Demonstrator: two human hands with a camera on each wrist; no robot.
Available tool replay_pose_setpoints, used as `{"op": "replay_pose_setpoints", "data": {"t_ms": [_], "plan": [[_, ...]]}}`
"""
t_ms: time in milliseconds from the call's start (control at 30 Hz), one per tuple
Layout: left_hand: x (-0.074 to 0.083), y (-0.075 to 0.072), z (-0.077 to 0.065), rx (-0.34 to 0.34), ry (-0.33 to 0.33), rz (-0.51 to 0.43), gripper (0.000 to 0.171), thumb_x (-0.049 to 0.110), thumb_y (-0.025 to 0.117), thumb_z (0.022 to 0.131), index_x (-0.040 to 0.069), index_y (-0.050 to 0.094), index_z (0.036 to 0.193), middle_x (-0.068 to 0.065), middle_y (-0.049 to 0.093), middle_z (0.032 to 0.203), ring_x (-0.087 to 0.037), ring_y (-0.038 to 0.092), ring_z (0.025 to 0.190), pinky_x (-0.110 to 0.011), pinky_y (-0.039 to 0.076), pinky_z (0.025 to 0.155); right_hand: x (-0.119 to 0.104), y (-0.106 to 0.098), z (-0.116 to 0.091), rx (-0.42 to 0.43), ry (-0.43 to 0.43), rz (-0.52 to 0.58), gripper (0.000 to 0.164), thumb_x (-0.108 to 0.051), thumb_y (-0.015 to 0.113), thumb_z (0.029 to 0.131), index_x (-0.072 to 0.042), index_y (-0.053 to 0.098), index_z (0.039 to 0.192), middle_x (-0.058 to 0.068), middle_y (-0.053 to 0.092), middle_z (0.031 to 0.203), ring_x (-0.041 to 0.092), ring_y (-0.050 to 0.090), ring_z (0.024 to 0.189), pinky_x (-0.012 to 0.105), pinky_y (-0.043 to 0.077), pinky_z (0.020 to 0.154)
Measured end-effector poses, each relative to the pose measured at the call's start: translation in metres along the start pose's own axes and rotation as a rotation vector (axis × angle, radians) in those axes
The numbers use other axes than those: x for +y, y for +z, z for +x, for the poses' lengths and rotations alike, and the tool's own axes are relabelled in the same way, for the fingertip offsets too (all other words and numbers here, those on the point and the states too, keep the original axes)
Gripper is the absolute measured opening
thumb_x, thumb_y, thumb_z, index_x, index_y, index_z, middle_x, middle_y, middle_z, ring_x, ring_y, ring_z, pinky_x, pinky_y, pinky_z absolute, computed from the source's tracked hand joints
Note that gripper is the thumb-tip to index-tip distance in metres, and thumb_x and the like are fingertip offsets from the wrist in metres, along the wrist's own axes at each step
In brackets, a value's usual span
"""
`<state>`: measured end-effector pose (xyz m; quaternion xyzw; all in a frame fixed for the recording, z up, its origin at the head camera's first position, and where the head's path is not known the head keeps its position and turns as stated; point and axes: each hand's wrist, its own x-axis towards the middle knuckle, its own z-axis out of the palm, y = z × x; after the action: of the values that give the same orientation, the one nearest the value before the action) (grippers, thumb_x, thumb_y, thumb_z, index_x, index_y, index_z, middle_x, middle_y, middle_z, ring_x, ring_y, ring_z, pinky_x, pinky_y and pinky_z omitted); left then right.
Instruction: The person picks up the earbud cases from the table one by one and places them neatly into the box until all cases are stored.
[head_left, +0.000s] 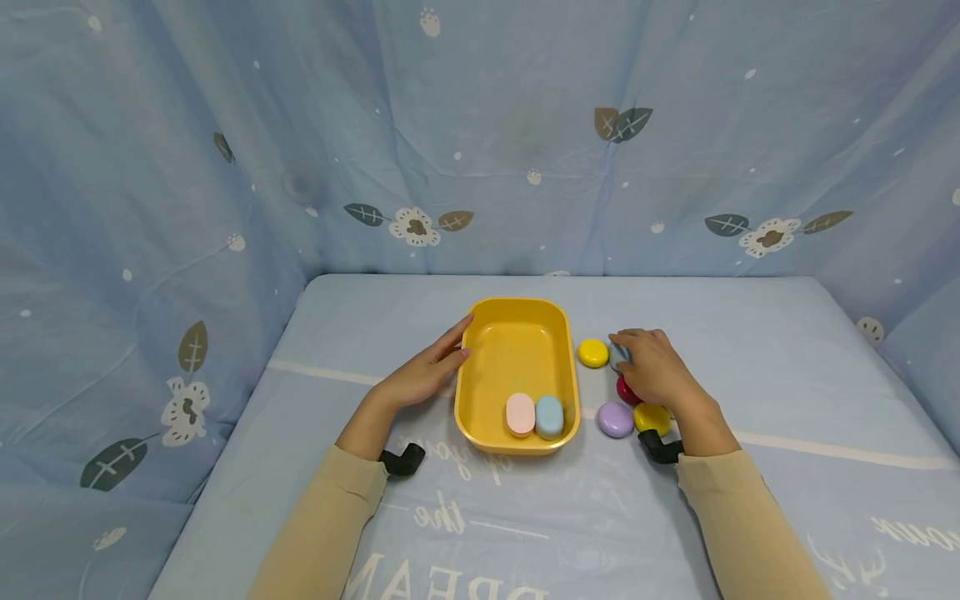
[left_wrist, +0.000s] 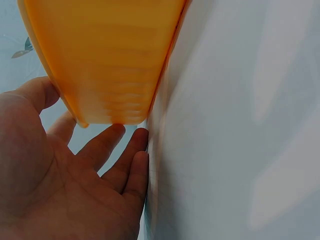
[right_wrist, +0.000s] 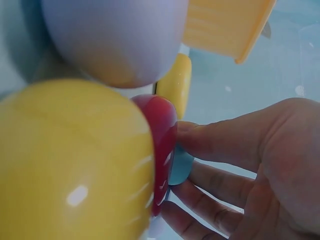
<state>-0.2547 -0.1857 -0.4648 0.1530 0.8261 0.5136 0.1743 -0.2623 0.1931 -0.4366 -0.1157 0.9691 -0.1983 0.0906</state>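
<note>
A yellow tray (head_left: 498,358) stands mid-table with a pink oval piece (head_left: 521,414) and a light blue oval piece (head_left: 549,417) side by side at its near end. Fairly straight, spread fingers of my left hand (head_left: 423,375) touch the tray's left side; the left wrist view shows the thumb at the rim. Right of the tray, my right hand (head_left: 660,371) pinches a blue-green rounded piece (right_wrist: 181,165) between thumb and fingers. Close by are a red piece (right_wrist: 162,145), partly under the hand in the head view, and a yellow disc (head_left: 592,353).
Nearer the right wrist lie a lilac disc (head_left: 616,419) and a second yellow disc (head_left: 652,417). A pale blue printed cloth (head_left: 787,367) covers the table. Patterned curtains (head_left: 495,150) hang behind it and along the left side.
</note>
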Motion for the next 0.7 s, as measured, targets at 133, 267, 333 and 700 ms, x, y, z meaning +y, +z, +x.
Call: {"op": "replay_pose_setpoints", "data": {"t_ms": [133,267,333,700], "plan": [[0.0003,0.0002,0.0008,0.001,-0.008,-0.003,0.059,0.042,0.043,0.112,0.048,0.015,0.163,0.01,0.013,0.174,-0.026,0.025,0.159,-0.052,0.02,0.13,0.0008,-0.0001,0.0007,0.001,0.009,0.01,0.05,-0.011,0.063,0.102,-0.001,0.053,0.149,0.026,0.047,0.155,0.047,0.037,0.14,0.066,0.035,0.118],[0.0004,0.0005,0.0029,-0.005,-0.021,-0.015,0.061,0.034,0.042,0.113,0.039,0.013,0.166,0.004,0.011,0.175,-0.03,0.024,0.16,-0.053,0.018,0.13,0.0011,-0.0003,0.0015,0.002,0.019,0.019,0.05,-0.012,0.064,0.102,-0.001,0.053,0.149,0.026,0.047,0.155,0.047,0.037,0.141,0.066,0.035,0.118],[0.0002,0.0004,0.0037,-0.009,-0.024,-0.021,0.062,0.031,0.042,0.113,0.034,0.013,0.167,0.002,0.011,0.175,-0.031,0.023,0.16,-0.054,0.018,0.13,0.0007,-0.001,0.0015,0.002,0.025,0.027,0.051,-0.013,0.065,0.101,-0.002,0.053,0.149,0.026,0.047,0.155,0.047,0.037,0.141,0.066,0.035,0.118],[-0.0011,0.0002,0.0,0.003,-0.004,-0.001,0.059,0.041,0.043,0.112,0.048,0.015,0.164,0.009,0.014,0.174,-0.027,0.026,0.159,-0.053,0.02,0.13,0.0001,-0.0099,-0.0029,0.018,0.017,0.04,0.053,-0.013,0.066,0.1,-0.002,0.053,0.15,0.027,0.044,0.156,0.049,0.038,0.139,0.067,0.034,0.118]]}}
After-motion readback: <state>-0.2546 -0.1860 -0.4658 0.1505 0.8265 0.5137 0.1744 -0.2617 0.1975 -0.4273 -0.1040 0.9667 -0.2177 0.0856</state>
